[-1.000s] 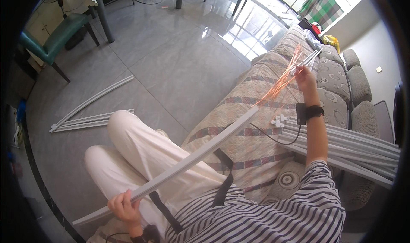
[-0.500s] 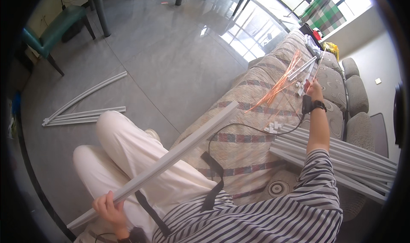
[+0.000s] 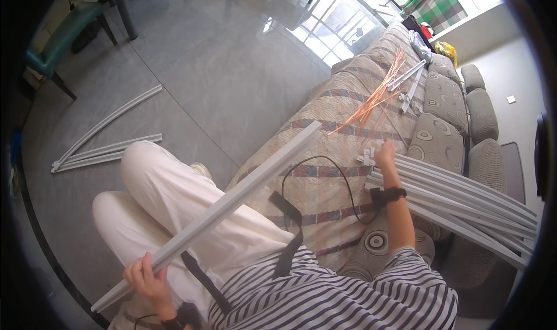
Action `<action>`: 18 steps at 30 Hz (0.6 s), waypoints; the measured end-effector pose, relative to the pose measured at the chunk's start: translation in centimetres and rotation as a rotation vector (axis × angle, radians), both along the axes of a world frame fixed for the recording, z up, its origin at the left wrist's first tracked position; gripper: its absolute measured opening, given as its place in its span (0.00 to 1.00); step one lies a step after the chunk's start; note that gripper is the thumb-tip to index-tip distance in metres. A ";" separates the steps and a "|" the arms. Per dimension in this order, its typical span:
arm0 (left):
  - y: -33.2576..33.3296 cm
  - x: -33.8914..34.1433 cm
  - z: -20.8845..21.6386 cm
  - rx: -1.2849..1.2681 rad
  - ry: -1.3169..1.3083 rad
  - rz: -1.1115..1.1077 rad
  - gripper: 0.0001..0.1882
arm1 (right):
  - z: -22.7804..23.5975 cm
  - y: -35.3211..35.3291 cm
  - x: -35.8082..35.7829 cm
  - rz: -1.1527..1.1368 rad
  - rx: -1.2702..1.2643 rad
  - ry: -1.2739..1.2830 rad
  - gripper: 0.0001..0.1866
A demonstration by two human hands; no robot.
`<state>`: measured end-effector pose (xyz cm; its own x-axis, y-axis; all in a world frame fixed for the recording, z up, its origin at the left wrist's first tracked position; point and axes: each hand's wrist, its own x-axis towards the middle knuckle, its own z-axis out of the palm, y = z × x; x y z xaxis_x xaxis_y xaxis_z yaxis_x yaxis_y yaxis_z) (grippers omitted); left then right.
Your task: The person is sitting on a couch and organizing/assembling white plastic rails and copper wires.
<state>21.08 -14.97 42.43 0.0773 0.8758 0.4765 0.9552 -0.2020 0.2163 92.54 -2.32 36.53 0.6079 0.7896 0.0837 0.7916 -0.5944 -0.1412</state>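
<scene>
Head view: at ten o'clock stands a green chair (image 3: pixel 67 37), and at nine o'clock several floor rails (image 3: pixel 107 118) lie on the grey tiles, their ends meeting at the left in a narrow fan. Between seven and eight o'clock is the left hand (image 3: pixel 146 276), its fingers wrapped around the lower part of a long pale rail (image 3: pixel 235 199). The rail slants over the white trousers (image 3: pixel 159 188), from a low end between seven and eight o'clock to an upper end just off centre, between one and two, above the striped cover (image 3: pixel 331 228) of the sofa. At two o'clock, copper-coloured strands (image 3: pixel 374 101) lie loosely bunched on that cover. The right hand (image 3: pixel 384 153) is at three o'clock with fingers curled, beside the fitted ends of a pile of rails (image 3: pixel 452 193); whether it pinches anything I cannot tell. Farther out at two o'clock, short pale pieces (image 3: pixel 409 75) lie beside the strands. The pile fans out toward four o'clock, past patterned cushions (image 3: pixel 438 136).
</scene>
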 end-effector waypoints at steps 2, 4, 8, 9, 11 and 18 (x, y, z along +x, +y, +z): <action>0.0 0.2 0.0 -0.003 0.001 0.008 0.26 | -0.8 -2.1 -3.5 -0.017 0.032 -0.018 0.26; 0.1 0.4 0.1 -0.003 0.004 0.028 0.26 | 0.4 -3.3 -8.0 0.199 -0.198 -0.183 0.22; 0.5 0.7 0.5 -0.052 -0.020 0.030 0.26 | 0.4 -3.7 -9.3 0.198 -0.138 -0.275 0.21; 0.6 0.7 0.7 -0.073 -0.026 0.029 0.27 | 0.5 -3.7 -9.0 0.212 -0.104 -0.246 0.20; 0.9 0.5 0.9 -0.089 -0.032 0.039 0.28 | 0.6 -3.4 -8.0 0.245 -0.069 -0.215 0.20; -0.5 -0.7 3.1 -0.261 -0.046 0.081 0.33 | 1.8 -2.6 -7.9 0.190 -0.189 -0.209 0.19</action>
<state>20.38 -15.45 45.54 -0.0149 0.9718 0.2354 0.9540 -0.0567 0.2944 84.61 -4.93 38.32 0.4333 0.9007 0.0324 0.8910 -0.4335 0.1347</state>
